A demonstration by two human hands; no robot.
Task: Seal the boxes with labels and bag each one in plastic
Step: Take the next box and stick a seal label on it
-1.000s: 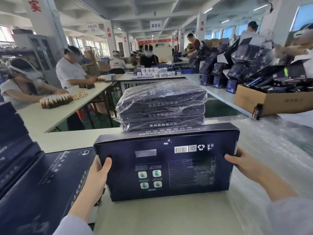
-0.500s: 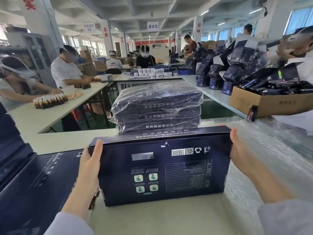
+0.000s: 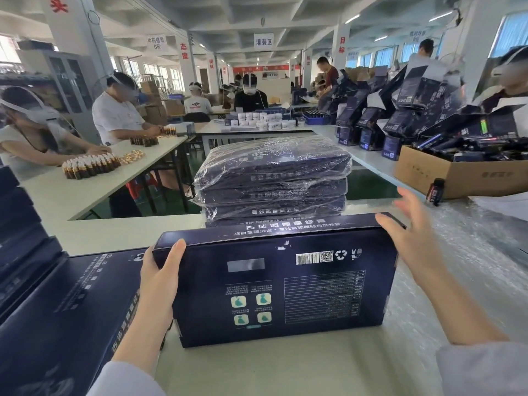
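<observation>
- The dark blue box (image 3: 285, 281) sits in the middle of the table (image 3: 257, 367), right in front of the person.
- Its far edge is just beside a stack of bagged boxes (image 3: 271, 178), so there is little room at the back.
- On its left, another dark box (image 3: 71, 310) lies very near.
- On its right lies crinkly clear plastic (image 3: 457, 267). The near side has bare table.
- The left hand (image 3: 160, 284) holds the box's left edge, thumb on top, fingers tucked round the side.
- The right hand (image 3: 411, 232) is wide open, fingers spread, at the far right corner. It grips nothing. Whether it touches the box is hard to tell.
</observation>
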